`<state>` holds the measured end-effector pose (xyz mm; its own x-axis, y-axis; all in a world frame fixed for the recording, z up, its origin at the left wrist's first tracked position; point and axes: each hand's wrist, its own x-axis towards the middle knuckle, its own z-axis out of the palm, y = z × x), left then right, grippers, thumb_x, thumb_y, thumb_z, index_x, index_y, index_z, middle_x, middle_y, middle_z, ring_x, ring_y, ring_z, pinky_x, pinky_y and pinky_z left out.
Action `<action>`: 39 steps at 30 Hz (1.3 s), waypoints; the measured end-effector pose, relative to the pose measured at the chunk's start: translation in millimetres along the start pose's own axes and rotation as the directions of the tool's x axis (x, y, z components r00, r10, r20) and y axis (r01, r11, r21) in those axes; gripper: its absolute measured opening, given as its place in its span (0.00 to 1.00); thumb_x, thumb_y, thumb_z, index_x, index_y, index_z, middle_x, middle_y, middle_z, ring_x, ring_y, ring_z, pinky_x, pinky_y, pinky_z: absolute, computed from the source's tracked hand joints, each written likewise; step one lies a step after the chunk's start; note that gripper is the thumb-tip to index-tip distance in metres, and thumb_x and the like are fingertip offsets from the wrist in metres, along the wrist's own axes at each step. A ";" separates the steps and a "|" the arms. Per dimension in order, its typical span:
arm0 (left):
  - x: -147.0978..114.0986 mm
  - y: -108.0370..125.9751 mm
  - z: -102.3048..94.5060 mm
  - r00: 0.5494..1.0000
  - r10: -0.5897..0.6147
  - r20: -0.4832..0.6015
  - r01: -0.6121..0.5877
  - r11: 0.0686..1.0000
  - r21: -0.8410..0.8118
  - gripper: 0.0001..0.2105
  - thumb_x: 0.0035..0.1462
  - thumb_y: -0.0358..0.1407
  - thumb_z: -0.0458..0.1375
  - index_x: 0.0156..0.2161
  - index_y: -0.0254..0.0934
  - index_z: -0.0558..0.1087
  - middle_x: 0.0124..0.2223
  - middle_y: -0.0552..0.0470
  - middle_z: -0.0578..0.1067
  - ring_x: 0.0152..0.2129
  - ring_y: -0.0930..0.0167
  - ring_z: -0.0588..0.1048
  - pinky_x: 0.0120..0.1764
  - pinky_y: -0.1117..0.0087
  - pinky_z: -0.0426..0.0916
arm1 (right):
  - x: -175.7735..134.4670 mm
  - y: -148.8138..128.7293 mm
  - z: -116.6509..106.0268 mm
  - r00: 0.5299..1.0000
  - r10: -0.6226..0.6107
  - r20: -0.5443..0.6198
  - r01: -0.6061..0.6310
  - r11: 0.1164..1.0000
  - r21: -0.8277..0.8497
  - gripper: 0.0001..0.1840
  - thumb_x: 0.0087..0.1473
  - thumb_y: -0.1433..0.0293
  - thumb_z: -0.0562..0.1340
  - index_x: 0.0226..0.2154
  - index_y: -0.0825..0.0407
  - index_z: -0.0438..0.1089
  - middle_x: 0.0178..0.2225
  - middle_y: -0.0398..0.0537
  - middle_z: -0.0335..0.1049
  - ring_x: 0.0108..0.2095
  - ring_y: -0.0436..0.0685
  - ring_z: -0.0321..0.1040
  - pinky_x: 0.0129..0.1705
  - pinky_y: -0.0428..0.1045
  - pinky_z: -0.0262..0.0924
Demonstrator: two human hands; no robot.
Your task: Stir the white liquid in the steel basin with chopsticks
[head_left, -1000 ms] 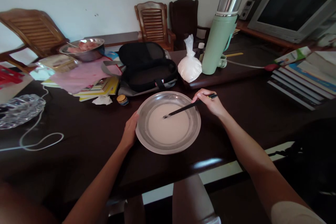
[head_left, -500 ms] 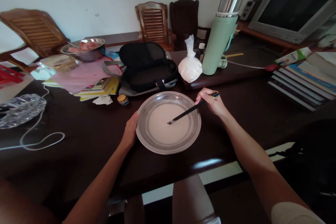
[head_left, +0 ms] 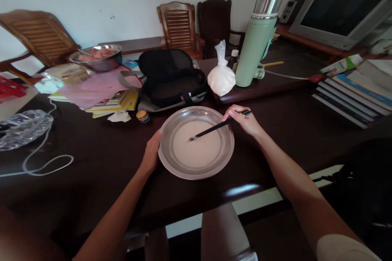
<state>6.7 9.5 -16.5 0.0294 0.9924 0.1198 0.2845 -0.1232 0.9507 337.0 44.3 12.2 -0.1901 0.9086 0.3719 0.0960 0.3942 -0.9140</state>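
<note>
A wide metal bowl [head_left: 227, 147] stands on the dark table and holds a milky, off-white liquid [head_left: 196, 153]. My left hand [head_left: 152, 151] grips the bowl's left rim, with part of its fingers hidden by the bowl. Held in my right hand [head_left: 243, 119], above the right rim, is a pair of black chopsticks [head_left: 212, 128]. They slant down to the left, and their tips dip into the liquid near the middle. Behind the bowl, a tied clear plastic bag of white powder [head_left: 221, 79] sits beside a green thermos [head_left: 255, 49].
Behind the bowl lies an open black bag [head_left: 174, 85]. A small jar [head_left: 143, 116] and a crumpled tissue [head_left: 119, 117] lie left of it. Farther left are a metal bowl of raw meat [head_left: 114, 60] and a white cable [head_left: 45, 167]. Stacked books [head_left: 346, 102] stand at right.
My right hand has shifted slightly left, and the chopstick tips have moved left and a little away from me through the liquid. My left hand and the bowl stay nearly in place.
</note>
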 end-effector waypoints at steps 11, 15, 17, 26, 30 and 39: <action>-1.1 4.5 1.1 1.000 -0.006 -0.005 0.006 0.999 0.033 0.27 0.63 0.48 0.47 0.57 0.32 0.71 0.59 0.43 0.72 0.58 0.57 0.66 0.60 0.58 0.58 | 0.2 0.4 -1.3 1.000 -0.009 -0.013 0.009 1.000 -0.005 0.19 0.55 0.52 0.63 0.26 0.50 0.76 0.27 0.45 0.78 0.31 0.55 0.76 0.38 0.51 0.68; -1.0 3.9 1.2 1.000 -0.009 -0.004 0.009 0.999 0.035 0.26 0.63 0.49 0.47 0.57 0.33 0.71 0.58 0.43 0.73 0.58 0.56 0.66 0.59 0.57 0.59 | 0.6 1.7 -3.4 0.995 0.019 -0.097 -0.017 1.000 0.025 0.19 0.54 0.51 0.64 0.26 0.50 0.75 0.24 0.44 0.77 0.28 0.55 0.75 0.36 0.50 0.68; -0.8 3.0 1.0 1.000 -0.002 -0.006 0.003 0.999 0.044 0.26 0.63 0.48 0.48 0.57 0.34 0.72 0.58 0.44 0.73 0.58 0.57 0.66 0.59 0.57 0.58 | 0.3 2.1 -2.4 0.996 0.047 -0.075 -0.042 0.997 0.068 0.19 0.54 0.51 0.64 0.26 0.50 0.74 0.22 0.43 0.76 0.25 0.55 0.75 0.33 0.50 0.68; -1.0 4.9 0.8 1.000 0.007 0.004 -0.007 0.999 0.047 0.25 0.63 0.47 0.47 0.56 0.32 0.72 0.58 0.43 0.72 0.58 0.58 0.66 0.60 0.58 0.58 | 0.3 2.7 -2.9 0.995 0.030 -0.095 -0.024 0.998 0.065 0.19 0.54 0.52 0.64 0.26 0.50 0.74 0.23 0.43 0.76 0.26 0.54 0.75 0.34 0.49 0.67; -0.6 0.8 0.6 1.000 -0.011 -0.005 0.011 1.000 0.017 0.25 0.63 0.47 0.48 0.57 0.34 0.71 0.60 0.44 0.71 0.58 0.58 0.66 0.60 0.58 0.57 | -0.2 1.0 -1.2 0.999 0.053 -0.010 -0.052 0.997 0.061 0.20 0.53 0.50 0.64 0.26 0.50 0.75 0.23 0.44 0.77 0.27 0.55 0.75 0.34 0.51 0.68; -0.7 -1.8 -0.4 1.000 -0.018 0.007 0.019 1.000 -0.015 0.25 0.63 0.47 0.49 0.59 0.36 0.70 0.60 0.46 0.71 0.58 0.58 0.66 0.59 0.60 0.58 | -0.1 1.4 -3.6 0.997 0.058 -0.059 -0.053 0.994 0.092 0.19 0.54 0.51 0.64 0.26 0.50 0.74 0.21 0.43 0.76 0.25 0.55 0.75 0.33 0.50 0.68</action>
<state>5.7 9.1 -18.2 0.0303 0.9945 0.1004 0.2703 -0.1049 0.9570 340.7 45.3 11.5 -0.1261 0.9366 0.3270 0.0156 0.3314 -0.9433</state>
